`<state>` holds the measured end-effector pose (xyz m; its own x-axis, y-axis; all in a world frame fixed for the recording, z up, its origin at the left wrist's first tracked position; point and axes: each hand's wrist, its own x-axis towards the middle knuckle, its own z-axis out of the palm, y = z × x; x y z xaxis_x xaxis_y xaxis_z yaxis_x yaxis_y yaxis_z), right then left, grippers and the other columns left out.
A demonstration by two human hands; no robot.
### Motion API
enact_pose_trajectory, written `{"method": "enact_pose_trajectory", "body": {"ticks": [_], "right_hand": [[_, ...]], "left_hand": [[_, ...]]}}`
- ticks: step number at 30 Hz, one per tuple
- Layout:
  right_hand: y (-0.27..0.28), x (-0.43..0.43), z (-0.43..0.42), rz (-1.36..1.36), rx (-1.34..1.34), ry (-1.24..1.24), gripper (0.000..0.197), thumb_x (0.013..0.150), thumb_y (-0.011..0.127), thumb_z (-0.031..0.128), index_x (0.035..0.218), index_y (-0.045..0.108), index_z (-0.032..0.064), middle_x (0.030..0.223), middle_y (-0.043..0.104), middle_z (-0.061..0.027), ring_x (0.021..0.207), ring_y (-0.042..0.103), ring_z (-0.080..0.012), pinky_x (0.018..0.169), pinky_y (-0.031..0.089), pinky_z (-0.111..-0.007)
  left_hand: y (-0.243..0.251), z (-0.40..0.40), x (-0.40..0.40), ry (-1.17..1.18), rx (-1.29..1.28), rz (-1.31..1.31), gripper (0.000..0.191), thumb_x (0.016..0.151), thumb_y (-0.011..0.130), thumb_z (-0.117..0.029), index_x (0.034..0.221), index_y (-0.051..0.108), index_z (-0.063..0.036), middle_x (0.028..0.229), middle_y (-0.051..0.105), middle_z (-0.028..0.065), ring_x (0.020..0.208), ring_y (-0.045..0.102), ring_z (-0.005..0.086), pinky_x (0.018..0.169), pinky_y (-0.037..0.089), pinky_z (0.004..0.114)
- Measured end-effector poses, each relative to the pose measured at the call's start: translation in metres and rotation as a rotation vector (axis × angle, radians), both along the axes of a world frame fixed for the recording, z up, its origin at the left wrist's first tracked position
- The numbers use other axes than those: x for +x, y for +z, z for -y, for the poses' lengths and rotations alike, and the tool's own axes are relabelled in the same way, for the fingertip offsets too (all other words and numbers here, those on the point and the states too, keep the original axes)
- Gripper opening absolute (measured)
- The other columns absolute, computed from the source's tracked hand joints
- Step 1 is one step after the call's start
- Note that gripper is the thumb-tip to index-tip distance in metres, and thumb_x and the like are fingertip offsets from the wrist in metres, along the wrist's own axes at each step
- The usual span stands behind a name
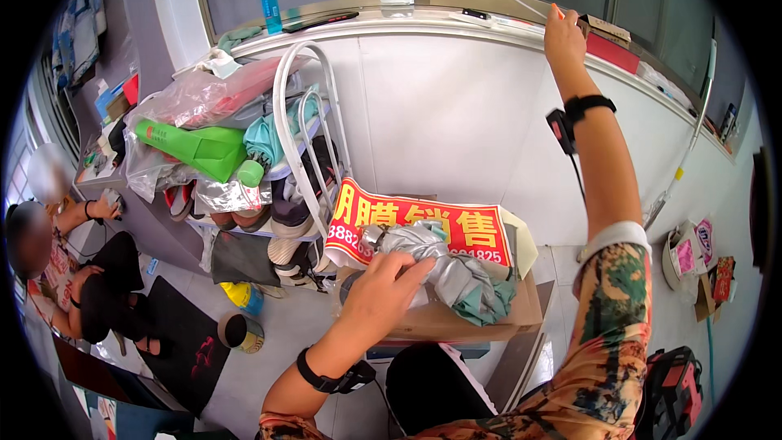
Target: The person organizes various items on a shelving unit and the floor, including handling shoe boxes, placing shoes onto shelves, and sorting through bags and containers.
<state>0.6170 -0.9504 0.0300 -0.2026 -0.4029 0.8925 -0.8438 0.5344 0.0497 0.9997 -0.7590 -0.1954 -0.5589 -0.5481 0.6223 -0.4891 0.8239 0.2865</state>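
My left hand (386,293) rests on a crumpled silver-grey cloth or folded umbrella (449,263) with a green underside; whether its fingers grip it is hard to tell. This bundle lies over a red printed banner (360,220) with yellow writing, on top of a cardboard box (464,324). My right hand (565,33) is raised at the windowsill, its fingers closed around a small orange object (556,10), mostly hidden by them. Just right of that hand stands a red box (612,54) with a cardboard piece on it.
A white shoe rack (293,134) with shoes, plastic bags and a green bag (195,146) stands left. The windowsill (342,25) holds bottles. A can (241,333) and a yellow-blue bottle (243,297) are on the floor. Another person sits far left. A pole (684,162) leans right.
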Motion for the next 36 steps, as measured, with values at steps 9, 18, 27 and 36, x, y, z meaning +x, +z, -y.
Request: {"method": "enact_pose_trajectory", "body": {"ticks": [9,18,27,36], "right_hand": [[-0.026,-0.051,0.066,0.044,0.009,0.501,0.032,0.079,0.044,0.008,0.110,0.053,0.0029,0.115,0.053,-0.0202,0.103,0.052,-0.0375,0.087,0.043,-0.042],[-0.114,0.121,-0.118,0.474,0.706,1.035,0.039,0.081,0.060,0.032,0.102,0.058,-0.0005,0.080,0.063,-0.0155,0.072,0.060,-0.0242,0.067,0.047,-0.032],[-0.173,0.175,-0.220,0.478,1.053,0.912,0.066,0.062,0.070,0.028,0.115,0.049,-0.0047,0.101,0.058,-0.0223,0.090,0.058,-0.0316,0.079,0.046,-0.035],[-0.148,0.137,-0.193,1.455,0.780,1.071,0.052,0.060,0.058,0.014,0.107,0.052,-0.0071,0.087,0.060,-0.0114,0.073,0.058,-0.0171,0.066,0.047,-0.026]], "left_hand": [[0.000,-0.001,0.004,0.005,-0.025,-0.054,0.042,0.068,0.066,-0.003,0.108,0.060,-0.0135,0.090,0.051,0.0052,0.080,0.051,0.0247,0.065,0.045,0.032],[0.001,-0.003,0.009,-0.046,0.009,-0.035,0.048,0.069,0.066,-0.005,0.115,0.054,-0.0139,0.098,0.051,0.0053,0.087,0.052,0.0263,0.070,0.046,0.034],[-0.012,-0.018,0.048,0.268,0.104,-0.002,0.064,0.065,0.073,-0.030,0.118,0.048,-0.0043,0.118,0.050,0.0149,0.107,0.050,0.0305,0.092,0.037,0.041],[-0.016,-0.015,0.066,0.098,0.108,-0.008,0.043,0.069,0.071,-0.025,0.105,0.059,-0.0042,0.114,0.055,0.0118,0.104,0.052,0.0297,0.090,0.040,0.038]]}}
